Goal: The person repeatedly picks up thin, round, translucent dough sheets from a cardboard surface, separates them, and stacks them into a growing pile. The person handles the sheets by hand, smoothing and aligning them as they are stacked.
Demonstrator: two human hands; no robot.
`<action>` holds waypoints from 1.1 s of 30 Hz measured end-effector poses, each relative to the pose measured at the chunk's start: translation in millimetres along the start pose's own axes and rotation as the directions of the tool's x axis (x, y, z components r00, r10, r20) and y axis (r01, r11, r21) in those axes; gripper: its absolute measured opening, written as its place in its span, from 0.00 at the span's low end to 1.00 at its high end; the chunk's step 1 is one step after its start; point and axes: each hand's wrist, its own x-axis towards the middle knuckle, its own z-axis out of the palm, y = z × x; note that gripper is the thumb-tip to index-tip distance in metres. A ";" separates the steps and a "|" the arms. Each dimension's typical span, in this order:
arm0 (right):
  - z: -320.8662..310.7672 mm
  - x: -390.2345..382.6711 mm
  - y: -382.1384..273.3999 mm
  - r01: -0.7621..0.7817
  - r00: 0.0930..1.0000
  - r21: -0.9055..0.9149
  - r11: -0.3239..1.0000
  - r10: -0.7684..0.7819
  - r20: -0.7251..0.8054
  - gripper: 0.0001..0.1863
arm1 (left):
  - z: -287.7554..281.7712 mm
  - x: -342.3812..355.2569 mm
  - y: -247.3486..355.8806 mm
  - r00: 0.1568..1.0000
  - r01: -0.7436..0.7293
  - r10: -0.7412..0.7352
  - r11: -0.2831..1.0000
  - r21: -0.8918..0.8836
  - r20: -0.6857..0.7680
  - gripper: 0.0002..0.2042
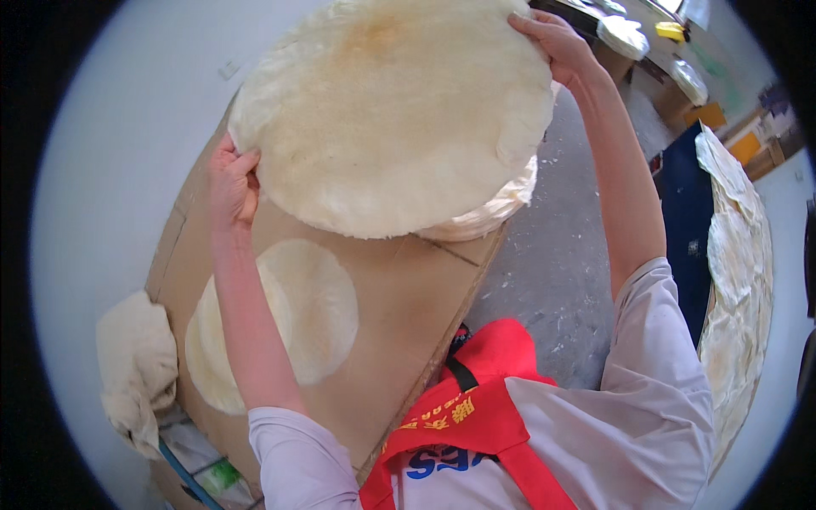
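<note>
1. Brown cardboard surface [408, 306] is stretching before the person, and a pale wall [127, 187] is running along its left side.
2. One large round sheet [399, 127] — thin, cream in colour, with a light brown patch toward its far edge — is being held up over the far part of this cardboard.
3. On its left edge, the left hand [234, 183] is gripping the sheet, and the thumb is lying over the rim.
4. At the far right edge, the right hand [561, 47] is pinching the same sheet, closed upon it between thumb and fingers.
5. Lower than the sheet, a pile of similar sheets [486, 217] is showing only its near part; whether the two are touching, I cannot tell.
6. Nearer to the person, some pale discs [327, 314] are lying flat and overlapping, partly behind the left forearm.
7. Beyond them to the left, a crumpled beige cloth [136, 365] is hanging beside the cardboard.
8. Toward the right, a grey floor [544, 280] is showing white specks; farther, more cream sheets [735, 263] are resting beside a dark blue panel [687, 229].
9. Red apron [459, 425] is covering part of the person's pale shirt [620, 416].
</note>
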 end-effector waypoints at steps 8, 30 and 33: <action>-96.0 0.8 255.6 -0.341 0.870 -0.012 0.940 0.311 -0.382 0.11 | 32.8 55.7 -240.3 0.965 0.261 -0.260 0.956 0.133 -0.028 0.25; 10.8 -55.4 108.9 0.054 0.898 -0.867 0.496 -0.404 -0.176 0.15 | 110.9 -4.4 -223.8 0.829 -0.483 -0.131 0.322 0.814 0.543 0.24; 38.4 -71.4 93.8 0.166 0.823 -0.858 0.486 -0.547 -0.150 0.12 | 73.2 -48.3 -180.5 0.911 -0.260 -0.081 0.645 0.718 0.403 0.18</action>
